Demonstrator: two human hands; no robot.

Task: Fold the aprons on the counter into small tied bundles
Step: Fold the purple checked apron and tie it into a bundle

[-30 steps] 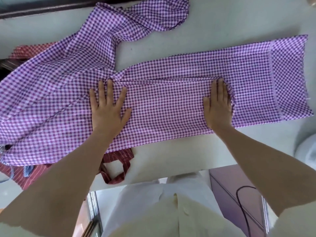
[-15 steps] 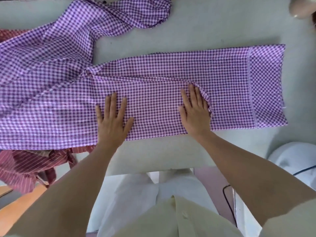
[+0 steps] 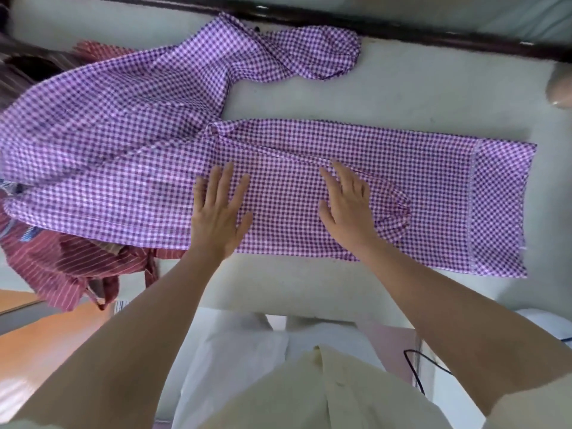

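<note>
- Purple checked apron (image 3: 294, 196) lies on the pale counter (image 3: 402, 97), folded into a long band running left to right. Its left part is bunched and runs off the left edge of view, so its full extent is hidden.
- An upper portion loops back toward the dark rail (image 3: 433, 32) behind the counter. I cannot tell whether it is strap or bib.
- Red striped apron (image 3: 62, 267) is mostly buried under the purple one at left. A crumpled part hangs over the counter's front edge. It is blurred and the detail is poor.
- Left hand (image 3: 218, 215) lies flat on the band, fingers straight and slightly spread, palm pressing the cloth and gripping nothing.
- Right hand (image 3: 348, 209) is also flat on the band, fingers straight and slightly fanned. It lies just beside a gathered, ruffled patch (image 3: 396, 209) to its right.
- The hands are apart, both nearer the band's front edge.
- Pale rounded object (image 3: 560, 85) is cut off at the right edge and cannot be identified.
- Black cable (image 3: 414, 363) shows below the counter, beside the person's pale shirt.
</note>
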